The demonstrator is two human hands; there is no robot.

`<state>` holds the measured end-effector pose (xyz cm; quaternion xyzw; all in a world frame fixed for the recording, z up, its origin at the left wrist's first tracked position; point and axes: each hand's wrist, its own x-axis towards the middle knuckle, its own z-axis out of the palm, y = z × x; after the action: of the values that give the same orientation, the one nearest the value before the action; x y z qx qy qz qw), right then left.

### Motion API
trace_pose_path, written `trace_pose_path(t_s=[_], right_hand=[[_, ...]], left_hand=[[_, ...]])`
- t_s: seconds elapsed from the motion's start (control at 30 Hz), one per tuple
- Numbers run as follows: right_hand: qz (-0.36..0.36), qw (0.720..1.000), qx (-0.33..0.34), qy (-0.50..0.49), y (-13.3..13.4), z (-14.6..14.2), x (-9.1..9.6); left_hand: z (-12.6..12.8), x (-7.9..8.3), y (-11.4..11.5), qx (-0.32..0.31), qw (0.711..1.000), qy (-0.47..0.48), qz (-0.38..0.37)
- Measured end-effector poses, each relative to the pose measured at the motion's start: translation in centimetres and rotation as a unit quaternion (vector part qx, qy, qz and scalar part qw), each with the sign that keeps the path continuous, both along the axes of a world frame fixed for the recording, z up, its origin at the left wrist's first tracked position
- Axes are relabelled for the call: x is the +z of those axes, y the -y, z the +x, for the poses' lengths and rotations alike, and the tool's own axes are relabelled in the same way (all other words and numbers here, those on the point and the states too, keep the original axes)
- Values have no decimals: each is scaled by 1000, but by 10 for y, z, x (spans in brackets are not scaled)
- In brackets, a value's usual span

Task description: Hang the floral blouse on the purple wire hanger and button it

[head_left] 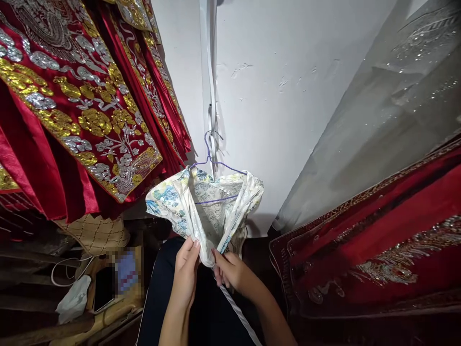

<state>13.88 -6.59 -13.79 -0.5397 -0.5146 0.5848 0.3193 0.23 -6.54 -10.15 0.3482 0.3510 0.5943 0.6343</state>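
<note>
A white garment with a blue and yellow flower print (205, 204) hangs on a purple wire hanger (212, 163) hooked on a white strip on the wall. My left hand (187, 271) pinches the lower part of the fabric between thumb and fingers. My right hand (230, 271) grips the same bunched fabric just to the right, beside a white edge or cord (239, 312) that runs down toward me. Both hands sit under the hanger, close together.
Red satin garments with gold and silver embroidery (72, 105) hang at the left. More red embroidered cloth (378, 250) and a grey sequined sheer fabric (396, 96) are at the right. Lower left holds a phone (103, 288), cables and clutter. A white wall (281, 72) is behind.
</note>
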Motion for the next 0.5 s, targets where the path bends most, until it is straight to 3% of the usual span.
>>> trace_pose_path(t_s=[0.13, 0.23, 0.37, 0.5], right_hand=[[9, 998, -36, -57, 1, 3, -4], [41, 992, -72, -91, -2, 7, -5], [76, 983, -105, -128, -3, 12, -1], [75, 987, -76, -121, -1, 12, 4]], left_hand=[[11, 5, 5, -16, 999, -35, -4], [15, 3, 5, 20, 999, -46, 15], [10, -14, -2, 35, 991, -107, 70], [13, -37, -3, -34, 967, -234, 90]])
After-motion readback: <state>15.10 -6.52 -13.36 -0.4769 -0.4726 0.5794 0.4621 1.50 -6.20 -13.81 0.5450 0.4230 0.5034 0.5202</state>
